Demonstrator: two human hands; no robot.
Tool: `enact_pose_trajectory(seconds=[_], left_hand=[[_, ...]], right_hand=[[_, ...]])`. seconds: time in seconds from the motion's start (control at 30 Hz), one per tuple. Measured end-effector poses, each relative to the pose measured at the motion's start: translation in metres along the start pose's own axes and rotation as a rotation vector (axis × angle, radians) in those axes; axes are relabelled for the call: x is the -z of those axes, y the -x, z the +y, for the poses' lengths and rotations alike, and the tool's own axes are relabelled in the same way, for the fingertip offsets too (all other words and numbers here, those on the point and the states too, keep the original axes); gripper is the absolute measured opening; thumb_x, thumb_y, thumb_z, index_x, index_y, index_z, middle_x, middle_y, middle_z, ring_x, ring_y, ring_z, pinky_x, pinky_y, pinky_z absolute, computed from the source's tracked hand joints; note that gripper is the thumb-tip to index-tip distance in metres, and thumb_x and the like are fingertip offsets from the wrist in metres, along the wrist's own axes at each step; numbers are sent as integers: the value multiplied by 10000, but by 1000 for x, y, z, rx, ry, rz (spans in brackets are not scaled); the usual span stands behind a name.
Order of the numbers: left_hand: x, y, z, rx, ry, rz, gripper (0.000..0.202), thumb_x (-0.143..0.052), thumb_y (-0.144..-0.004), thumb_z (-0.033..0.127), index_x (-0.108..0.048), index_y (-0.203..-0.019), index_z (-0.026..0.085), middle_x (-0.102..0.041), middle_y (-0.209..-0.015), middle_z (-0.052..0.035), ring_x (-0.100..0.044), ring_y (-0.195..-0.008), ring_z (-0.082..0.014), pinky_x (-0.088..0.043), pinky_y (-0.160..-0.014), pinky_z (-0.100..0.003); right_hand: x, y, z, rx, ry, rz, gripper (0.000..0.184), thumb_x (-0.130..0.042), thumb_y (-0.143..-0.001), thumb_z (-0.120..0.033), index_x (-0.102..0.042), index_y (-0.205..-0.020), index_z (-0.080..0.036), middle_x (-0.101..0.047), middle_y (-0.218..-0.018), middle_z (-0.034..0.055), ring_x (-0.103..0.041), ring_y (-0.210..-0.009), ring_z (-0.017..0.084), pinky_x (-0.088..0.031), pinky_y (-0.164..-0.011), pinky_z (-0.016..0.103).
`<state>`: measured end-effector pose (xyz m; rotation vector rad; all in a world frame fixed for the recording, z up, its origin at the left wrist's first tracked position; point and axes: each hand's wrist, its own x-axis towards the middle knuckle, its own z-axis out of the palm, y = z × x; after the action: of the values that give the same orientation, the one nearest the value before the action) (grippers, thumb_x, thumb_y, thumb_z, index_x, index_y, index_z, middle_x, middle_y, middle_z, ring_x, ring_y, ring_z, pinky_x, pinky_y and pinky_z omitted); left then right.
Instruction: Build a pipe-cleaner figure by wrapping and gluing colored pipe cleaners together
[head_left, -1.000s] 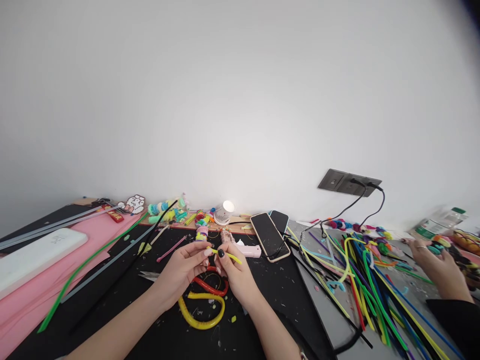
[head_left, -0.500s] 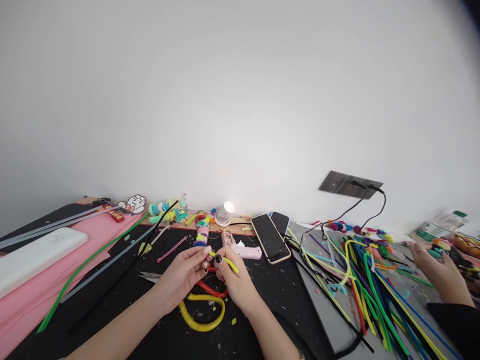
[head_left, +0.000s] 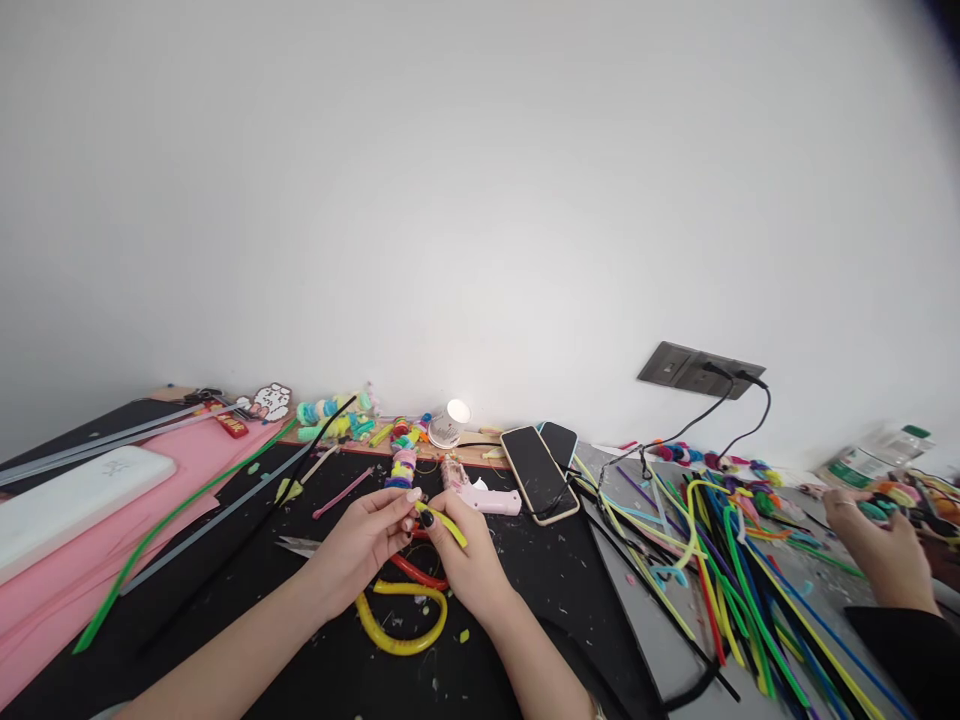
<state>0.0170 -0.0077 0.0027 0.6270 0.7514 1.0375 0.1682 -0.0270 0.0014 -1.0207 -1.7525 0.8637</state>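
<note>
My left hand (head_left: 361, 550) pinches the tip of a short yellow pipe cleaner (head_left: 453, 533) between thumb and fingers. The other end lies in my right hand (head_left: 476, 565), its fingers closed around the piece. Both hands are close together above a black mat. Below them lie a yellow loop (head_left: 405, 645) and a red loop (head_left: 411, 572). Scissor blades (head_left: 298, 546) stick out left of my left hand; my hand hides whether they join the loops. Just beyond my fingers stands a stack of coloured pipe-cleaner coils (head_left: 403, 466). A pink glue gun (head_left: 491, 500) rests beyond my right hand.
A paper cup (head_left: 448, 425) and two phones (head_left: 540, 475) sit near the wall. Many loose pipe cleaners (head_left: 739, 590) spread over the grey surface on the right. A co-worker's hand (head_left: 889, 555) holds colourful pieces there. A white case (head_left: 82, 505) lies on pink sheets at left.
My hands still hold the yellow pipe cleaner and have shifted only slightly; its free end has tilted a little. The co-worker's hand at right has moved slightly. The view has shifted a touch.
</note>
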Motion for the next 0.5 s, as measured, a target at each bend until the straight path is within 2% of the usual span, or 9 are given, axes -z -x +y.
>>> enact_pose_trajectory(seconds=[0.1, 0.2, 0.33, 0.43, 0.5], left_hand=[[-2, 2, 0, -85, -143, -35, 216, -772, -672, 345, -680, -675, 150, -585, -640, 16, -495, -590, -83, -460, -619, -205], [-4, 3, 1, -155, -309, -46, 231, -730, -702, 371, -671, -662, 151, -581, -623, 10, -499, -594, -105, -452, -623, -231], [-4, 4, 3, -241, -554, -91, 202, -681, -736, 320, -620, -631, 159, -545, -555, 28, -492, -559, -113, -397, -575, -221], [-3, 5, 7, -289, -714, -198, 213, -656, -749, 278, -562, -597, 163, -518, -554, 41, -470, -540, -107, -364, -556, -219], [-3, 7, 9, -266, -780, -284, 215, -647, -754, 265, -539, -598, 164, -494, -564, 50, -452, -526, -97, -344, -535, -214]], right_hand=[[-4, -1, 6, -123, -270, 53, 285, -473, -908, -431, -480, -740, -201, -398, -606, -42, -341, -525, 111, -273, -505, 244], [-6, -3, 11, -165, -424, 96, 359, -494, -883, -486, -447, -674, -198, -366, -568, -54, -303, -481, 92, -236, -468, 238], [-5, -4, 12, -191, -514, 113, 408, -527, -838, -535, -418, -627, -203, -339, -548, -63, -263, -465, 83, -202, -455, 241], [-3, -4, 11, -199, -542, 114, 435, -555, -805, -543, -391, -579, -209, -296, -514, -73, -225, -467, 84, -176, -463, 247], [-1, -2, 9, -205, -557, 87, 450, -563, -791, -539, -369, -552, -211, -263, -495, -78, -193, -469, 84, -155, -471, 251]])
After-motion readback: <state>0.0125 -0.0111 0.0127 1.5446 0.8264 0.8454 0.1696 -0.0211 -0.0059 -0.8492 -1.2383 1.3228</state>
